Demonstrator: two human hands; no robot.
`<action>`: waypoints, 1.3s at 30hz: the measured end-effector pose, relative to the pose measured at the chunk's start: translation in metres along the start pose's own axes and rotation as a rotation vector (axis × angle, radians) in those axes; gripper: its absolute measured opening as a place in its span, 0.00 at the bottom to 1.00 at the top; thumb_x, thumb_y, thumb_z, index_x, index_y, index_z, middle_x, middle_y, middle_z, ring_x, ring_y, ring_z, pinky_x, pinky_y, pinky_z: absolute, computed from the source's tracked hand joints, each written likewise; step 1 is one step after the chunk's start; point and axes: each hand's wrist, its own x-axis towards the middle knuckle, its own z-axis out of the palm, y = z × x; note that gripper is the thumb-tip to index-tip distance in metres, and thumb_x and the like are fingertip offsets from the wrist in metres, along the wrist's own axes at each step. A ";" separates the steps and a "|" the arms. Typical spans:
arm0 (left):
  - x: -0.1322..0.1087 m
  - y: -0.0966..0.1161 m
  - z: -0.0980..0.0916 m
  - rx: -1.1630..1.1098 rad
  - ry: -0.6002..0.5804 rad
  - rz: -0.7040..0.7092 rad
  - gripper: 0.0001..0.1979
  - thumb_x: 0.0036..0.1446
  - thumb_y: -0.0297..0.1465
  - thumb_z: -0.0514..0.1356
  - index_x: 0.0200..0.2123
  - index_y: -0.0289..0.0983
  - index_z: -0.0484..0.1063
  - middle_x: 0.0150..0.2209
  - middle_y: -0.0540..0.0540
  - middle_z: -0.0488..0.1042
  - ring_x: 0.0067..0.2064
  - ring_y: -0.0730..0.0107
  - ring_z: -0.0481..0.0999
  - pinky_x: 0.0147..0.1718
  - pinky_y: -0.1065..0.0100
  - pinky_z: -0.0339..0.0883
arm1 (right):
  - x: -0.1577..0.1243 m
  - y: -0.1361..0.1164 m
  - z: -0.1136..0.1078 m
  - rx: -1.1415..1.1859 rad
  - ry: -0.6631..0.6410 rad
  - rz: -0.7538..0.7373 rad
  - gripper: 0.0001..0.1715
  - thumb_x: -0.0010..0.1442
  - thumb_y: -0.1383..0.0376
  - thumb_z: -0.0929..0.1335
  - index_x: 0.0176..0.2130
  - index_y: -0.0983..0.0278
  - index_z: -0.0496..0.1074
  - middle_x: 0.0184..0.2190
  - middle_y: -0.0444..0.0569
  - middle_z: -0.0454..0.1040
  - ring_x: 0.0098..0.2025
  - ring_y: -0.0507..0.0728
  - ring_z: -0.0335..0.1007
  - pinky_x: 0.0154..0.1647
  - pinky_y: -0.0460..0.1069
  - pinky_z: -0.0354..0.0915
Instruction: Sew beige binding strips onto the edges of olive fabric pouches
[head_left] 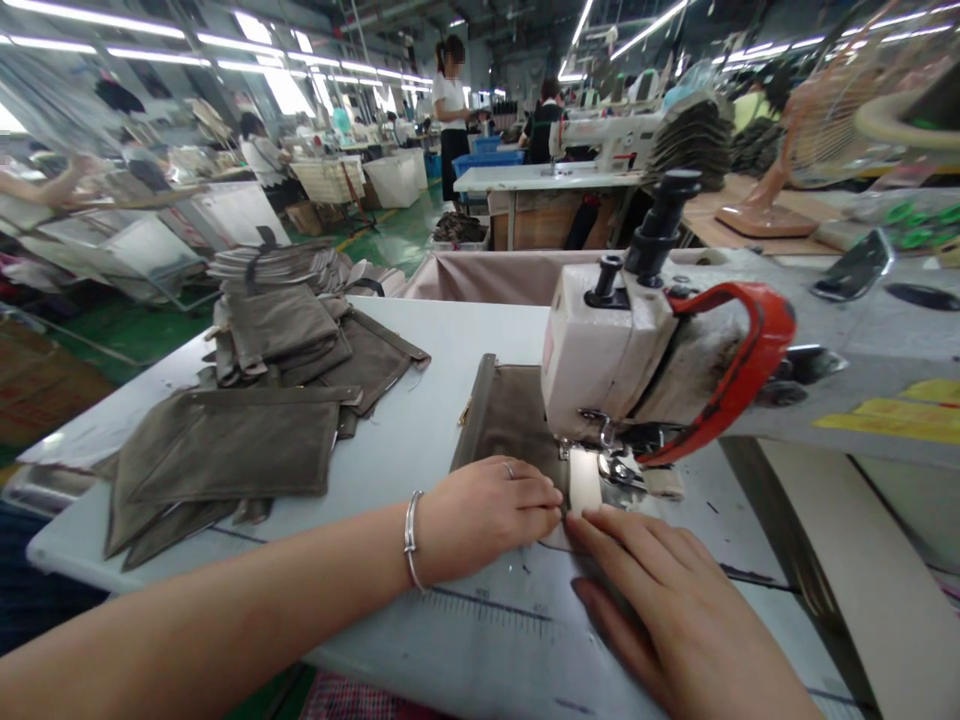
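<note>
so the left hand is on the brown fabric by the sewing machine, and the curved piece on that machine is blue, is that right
Not the colour: the head view shows the curved piece is red. The left hand is on the brown fabric by the sewing machine.

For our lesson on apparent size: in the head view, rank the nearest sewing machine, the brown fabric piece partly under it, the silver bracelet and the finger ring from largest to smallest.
1. Nearest sewing machine
2. Brown fabric piece (visible part)
3. Silver bracelet
4. Finger ring
</note>
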 end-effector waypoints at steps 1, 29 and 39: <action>0.001 -0.002 0.000 0.001 0.000 0.002 0.11 0.66 0.27 0.51 0.46 0.32 0.71 0.49 0.45 0.74 0.52 0.67 0.71 0.57 0.66 0.61 | 0.002 0.001 0.000 0.001 -0.002 0.008 0.25 0.62 0.60 0.65 0.58 0.62 0.63 0.52 0.49 0.68 0.51 0.59 0.64 0.46 0.56 0.64; 0.021 -0.018 0.010 0.059 -0.040 -0.239 0.10 0.63 0.25 0.53 0.47 0.30 0.69 0.46 0.42 0.73 0.52 0.66 0.69 0.56 0.66 0.63 | 0.028 0.016 0.011 -0.040 -0.026 0.151 0.27 0.62 0.56 0.64 0.58 0.63 0.64 0.52 0.54 0.69 0.49 0.64 0.65 0.47 0.61 0.65; 0.023 -0.018 0.010 0.052 -0.051 -0.307 0.11 0.60 0.23 0.54 0.46 0.32 0.71 0.47 0.42 0.74 0.54 0.66 0.69 0.56 0.65 0.63 | 0.032 0.017 0.013 -0.013 -0.038 0.182 0.29 0.62 0.56 0.64 0.60 0.64 0.60 0.51 0.56 0.69 0.50 0.65 0.65 0.46 0.62 0.65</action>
